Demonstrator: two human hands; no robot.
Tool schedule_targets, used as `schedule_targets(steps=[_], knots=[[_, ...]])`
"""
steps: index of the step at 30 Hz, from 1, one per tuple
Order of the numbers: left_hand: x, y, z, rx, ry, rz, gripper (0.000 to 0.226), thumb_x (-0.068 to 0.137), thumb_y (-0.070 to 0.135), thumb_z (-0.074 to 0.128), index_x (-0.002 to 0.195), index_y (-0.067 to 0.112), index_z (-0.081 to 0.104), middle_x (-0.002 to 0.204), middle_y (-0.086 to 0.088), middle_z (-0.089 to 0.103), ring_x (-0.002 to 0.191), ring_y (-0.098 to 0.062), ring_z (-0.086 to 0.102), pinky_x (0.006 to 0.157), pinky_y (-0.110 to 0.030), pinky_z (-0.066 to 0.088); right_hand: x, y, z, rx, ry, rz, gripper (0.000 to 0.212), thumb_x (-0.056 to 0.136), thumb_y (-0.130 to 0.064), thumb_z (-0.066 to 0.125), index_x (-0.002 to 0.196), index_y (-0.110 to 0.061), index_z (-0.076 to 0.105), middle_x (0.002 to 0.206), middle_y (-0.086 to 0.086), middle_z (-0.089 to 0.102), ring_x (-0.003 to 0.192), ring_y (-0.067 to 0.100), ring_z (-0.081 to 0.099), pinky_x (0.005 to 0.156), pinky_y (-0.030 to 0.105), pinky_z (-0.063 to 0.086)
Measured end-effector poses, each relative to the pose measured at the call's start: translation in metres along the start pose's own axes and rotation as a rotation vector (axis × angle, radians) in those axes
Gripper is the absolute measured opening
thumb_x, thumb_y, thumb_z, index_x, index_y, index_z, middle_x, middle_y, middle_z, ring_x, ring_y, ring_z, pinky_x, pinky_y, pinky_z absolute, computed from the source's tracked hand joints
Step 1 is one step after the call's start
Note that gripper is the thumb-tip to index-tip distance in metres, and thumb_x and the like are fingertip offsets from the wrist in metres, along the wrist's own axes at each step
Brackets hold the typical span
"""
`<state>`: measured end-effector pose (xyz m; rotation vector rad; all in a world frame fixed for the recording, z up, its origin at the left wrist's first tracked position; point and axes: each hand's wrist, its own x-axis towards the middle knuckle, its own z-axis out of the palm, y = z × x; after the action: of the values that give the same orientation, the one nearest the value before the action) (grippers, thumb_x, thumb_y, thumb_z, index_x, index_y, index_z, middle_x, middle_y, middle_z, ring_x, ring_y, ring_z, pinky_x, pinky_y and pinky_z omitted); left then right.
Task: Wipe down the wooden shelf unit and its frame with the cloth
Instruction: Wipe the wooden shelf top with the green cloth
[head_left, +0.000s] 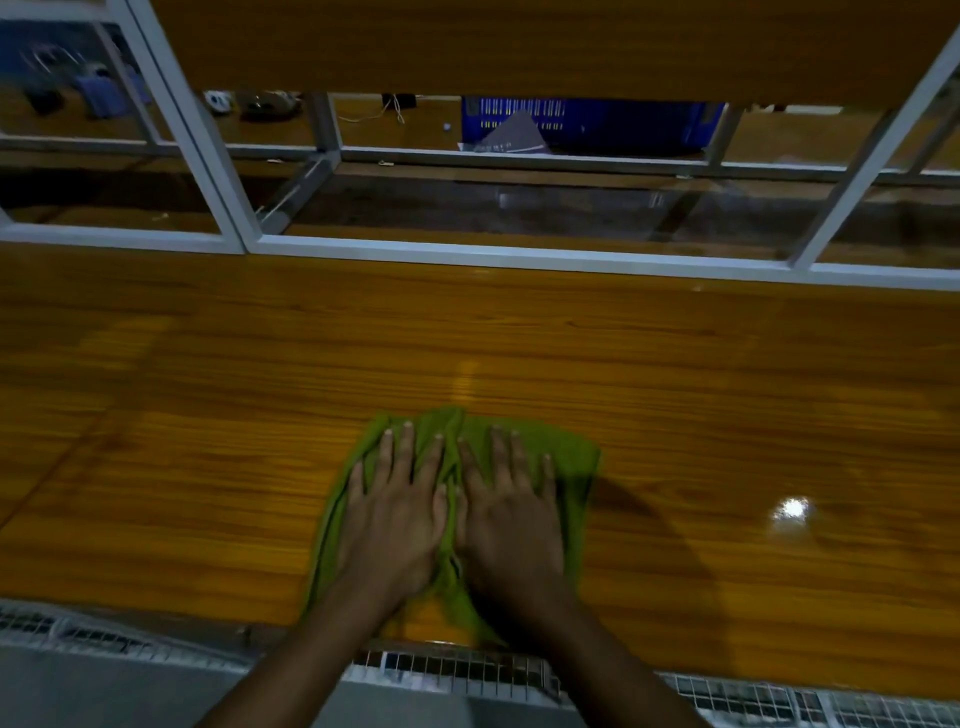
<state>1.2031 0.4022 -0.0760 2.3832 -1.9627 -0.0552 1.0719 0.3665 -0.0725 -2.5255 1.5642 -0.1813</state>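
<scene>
Apprentice: Hands first. Why are both flat on that crumpled green fabric cloth (576, 457)?

Cleaner: Flat palms spread the pressure. The left hand (395, 525) and right hand (511, 525) lie side by side, thumbs nearly touching, fingers (405, 452) straight and slightly fanned. Neither hand grips or pinches; they only press the cloth down onto the glossy orange-brown wooden shelf board (208, 415).

Apprentice: And where does the cloth sit?

Cleaner: Close to the near edge of the board, about midway along what shows, with its trailing fold reaching that edge. I'd judge that suits a push away towards the far edge, both arms behind it.

Apprentice: What about the white square-tube metal frame (467, 257)?

Cleaner: It runs along the far edge, well apart from the cloth, with uprights rising at both sides. It looks untouched at this moment, so that part likely remains. Tubes will probably need the cloth wrapped round them, not pressed flat.

Apprentice: Anything to watch?

Cleaner: The bunched middle fold between the hands may skip a strip of wood.
</scene>
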Motion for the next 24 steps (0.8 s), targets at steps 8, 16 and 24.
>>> schedule_targets(steps=[8,16,24], knots=[[0.103,0.013,-0.004,0.053,-0.039,-0.046,0.060,0.103,0.045,0.017,0.156,0.023,0.003,0.164,-0.013,0.001,0.150,-0.032,0.004,0.118,-0.052,0.014,0.095,0.029,-0.009,-0.008,-0.103,0.084,0.057,0.104,-0.045,0.009,0.158,-0.030,0.000,0.164,0.006,-0.012,0.151,0.025,-0.015,0.118,0.055,-0.011],[0.113,0.039,-0.002,-0.004,-0.052,0.010,0.059,0.103,0.046,0.015,0.156,0.022,0.003,0.164,-0.011,-0.002,0.150,-0.030,-0.001,0.120,-0.052,0.005,0.092,0.057,-0.012,-0.038,-0.048,0.152,0.058,0.103,-0.049,0.011,0.157,-0.031,0.003,0.165,0.006,-0.006,0.151,0.025,-0.009,0.119,0.054,-0.006],[0.050,0.083,0.004,-0.074,-0.030,0.158,0.063,0.098,0.045,0.010,0.156,0.021,0.012,0.164,-0.011,0.000,0.151,-0.031,0.001,0.118,-0.052,0.003,0.009,0.083,-0.015,-0.069,0.005,0.258,0.069,0.093,-0.055,-0.001,0.157,-0.032,0.003,0.165,0.008,-0.002,0.152,0.027,-0.003,0.120,0.053,0.000]])
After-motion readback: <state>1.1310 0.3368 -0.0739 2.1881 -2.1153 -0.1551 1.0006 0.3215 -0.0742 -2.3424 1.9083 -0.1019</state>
